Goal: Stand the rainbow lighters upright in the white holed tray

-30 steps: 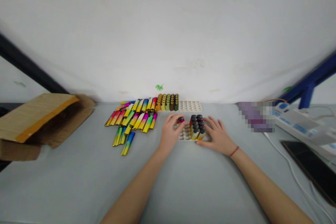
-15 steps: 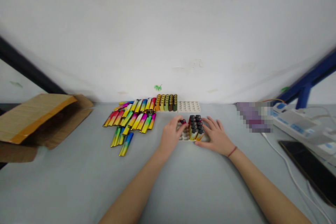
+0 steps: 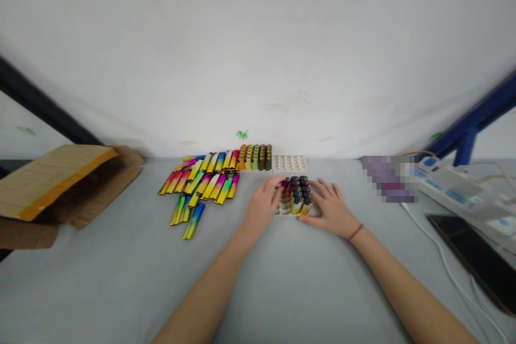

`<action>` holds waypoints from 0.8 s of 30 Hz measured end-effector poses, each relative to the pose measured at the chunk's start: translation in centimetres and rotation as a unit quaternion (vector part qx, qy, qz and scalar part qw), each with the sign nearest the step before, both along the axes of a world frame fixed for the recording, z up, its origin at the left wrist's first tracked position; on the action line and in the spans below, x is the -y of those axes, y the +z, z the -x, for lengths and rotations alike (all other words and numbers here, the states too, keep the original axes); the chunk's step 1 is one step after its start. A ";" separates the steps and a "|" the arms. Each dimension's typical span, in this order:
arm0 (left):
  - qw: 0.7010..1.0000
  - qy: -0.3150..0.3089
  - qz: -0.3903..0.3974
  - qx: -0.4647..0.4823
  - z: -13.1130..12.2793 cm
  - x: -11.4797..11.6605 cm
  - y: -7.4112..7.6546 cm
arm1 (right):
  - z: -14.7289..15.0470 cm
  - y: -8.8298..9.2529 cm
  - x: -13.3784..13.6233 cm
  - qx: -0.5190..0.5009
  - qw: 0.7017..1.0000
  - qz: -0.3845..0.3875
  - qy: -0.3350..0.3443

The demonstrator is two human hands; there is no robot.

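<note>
My left hand (image 3: 264,201) is closed in a pinch on a slim tube (image 3: 286,184) with a dark top and shiny magenta-red side, at the back left of a white holed tray (image 3: 283,212). Its lower end is hidden. Two columns of upright black-topped tubes (image 3: 301,196), with white, yellow and orange lower ends, stand in the tray's right part. My right hand (image 3: 332,212) rests around the tray's right side, fingers spread, its thumb at the front edge. To the left lie many shiny gradient tubes (image 3: 209,185) with gold ends.
Behind stand a block of upright gold-topped tubes (image 3: 256,157) and a second white holed tray (image 3: 290,163) against the wall. An open cardboard box (image 3: 60,183) sits at left. A power strip (image 3: 455,193), a white cable (image 3: 443,258) and a black phone (image 3: 475,260) lie at right.
The tube in my left hand has moved slightly right and back, close beside the standing tubes. My right hand has stayed in place.
</note>
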State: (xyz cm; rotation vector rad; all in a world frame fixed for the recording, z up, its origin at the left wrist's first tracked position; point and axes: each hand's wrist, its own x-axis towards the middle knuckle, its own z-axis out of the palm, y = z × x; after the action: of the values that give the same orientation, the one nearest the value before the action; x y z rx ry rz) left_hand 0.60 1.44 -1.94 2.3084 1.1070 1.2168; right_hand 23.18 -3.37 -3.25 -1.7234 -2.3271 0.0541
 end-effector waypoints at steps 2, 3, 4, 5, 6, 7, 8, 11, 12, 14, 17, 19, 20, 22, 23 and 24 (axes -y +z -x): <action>1.000 0.006 0.006 -0.015 0.1 0.0 0.2 | 0.0 0.0 0.0 0.002 1.000 0.003 -0.001; 1.000 0.009 0.007 -0.020 0.1 0.1 0.3 | 0.0 0.0 0.0 0.002 1.000 0.003 -0.001; 1.000 0.012 0.007 -0.023 0.1 0.1 0.4 | 0.0 0.0 0.0 0.002 1.000 0.002 -0.001; 1.000 0.013 0.006 -0.026 0.1 0.2 0.5 | 0.0 0.0 0.0 0.002 1.000 0.001 -0.001; 0.999 0.013 0.003 -0.030 0.2 0.3 0.7 | 0.0 -0.1 0.0 0.001 1.000 -0.001 0.000; 0.999 0.012 -0.001 -0.038 0.2 0.4 0.8 | -0.1 -0.1 0.0 0.001 1.000 -0.002 0.001; 0.999 0.014 -0.005 -0.050 0.4 0.6 1.0 | -0.1 -0.1 0.0 0.001 1.000 -0.003 0.001; 0.993 0.054 -0.013 -0.107 1.5 1.1 2.1 | -0.1 -0.1 0.0 0.002 1.000 -0.003 0.001; 0.988 0.080 -0.006 -0.129 2.3 1.3 2.7 | -0.1 -0.1 0.0 0.002 1.000 -0.003 0.001; 0.973 0.149 0.039 -0.171 4.5 1.4 4.0 | -0.1 0.0 0.0 0.002 1.000 -0.003 0.002; 0.916 0.233 0.208 -0.253 9.5 1.1 5.8 | 0.0 0.1 0.0 0.004 1.000 0.001 0.003; 0.875 0.268 0.296 -0.272 13.2 0.7 6.4 | 0.1 0.2 0.0 0.006 1.000 0.003 0.002; 0.860 0.278 0.329 -0.273 14.8 0.5 6.5 | 0.1 0.2 0.0 0.006 1.000 0.002 0.002; 0.840 0.310 0.359 -0.262 17.4 0.3 6.4 | 0.1 0.1 0.0 0.003 1.000 0.000 0.000; 0.833 0.318 0.375 -0.255 18.3 0.3 6.3 | 0.1 0.1 -0.1 0.002 1.000 0.000 0.000; 0.827 0.321 0.388 -0.249 18.8 0.3 6.1 | 0.0 0.1 -0.1 0.000 1.000 0.001 0.000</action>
State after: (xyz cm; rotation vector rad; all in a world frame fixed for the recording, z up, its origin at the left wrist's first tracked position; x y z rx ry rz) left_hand -18.22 1.17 4.12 1.6381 2.1736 0.1374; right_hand 23.14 -3.31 -3.18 -1.7237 -2.3276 0.0559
